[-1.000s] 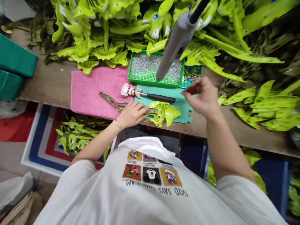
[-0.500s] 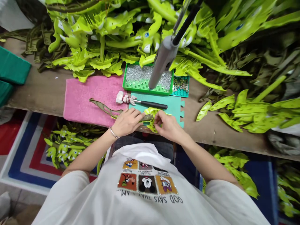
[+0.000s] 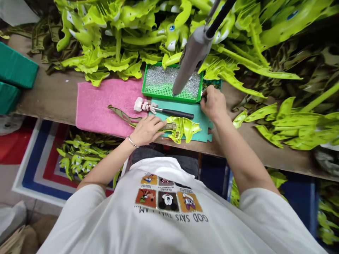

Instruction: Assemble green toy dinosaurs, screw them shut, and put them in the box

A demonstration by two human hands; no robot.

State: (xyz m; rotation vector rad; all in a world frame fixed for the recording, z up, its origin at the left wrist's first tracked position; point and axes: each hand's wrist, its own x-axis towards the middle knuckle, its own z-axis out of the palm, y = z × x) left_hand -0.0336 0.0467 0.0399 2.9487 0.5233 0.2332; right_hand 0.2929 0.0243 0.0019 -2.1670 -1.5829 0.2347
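Observation:
My left hand (image 3: 147, 129) lies flat with fingers stretched out, pressing an olive-green flat toy part (image 3: 124, 115) against a lime-green toy head shell (image 3: 185, 127) on a teal mat (image 3: 199, 118). My right hand (image 3: 213, 102) is curled at the small teal tray (image 3: 215, 84) of round metal pieces, fingertips pinched at its near edge; what they hold is hidden. A black-handled tool (image 3: 174, 113) with a wrapped white tip lies between the hands.
A green tray of small silver screws (image 3: 161, 80) stands behind the mat. A grey hanging power screwdriver (image 3: 192, 60) dangles above it. A pink towel (image 3: 106, 104) lies left. Heaps of lime-green toy shells (image 3: 111, 38) crowd the back and right of the wooden bench (image 3: 53, 95).
My right hand has left the green shell and gone back up to the small teal tray. The left hand has stayed on the olive part.

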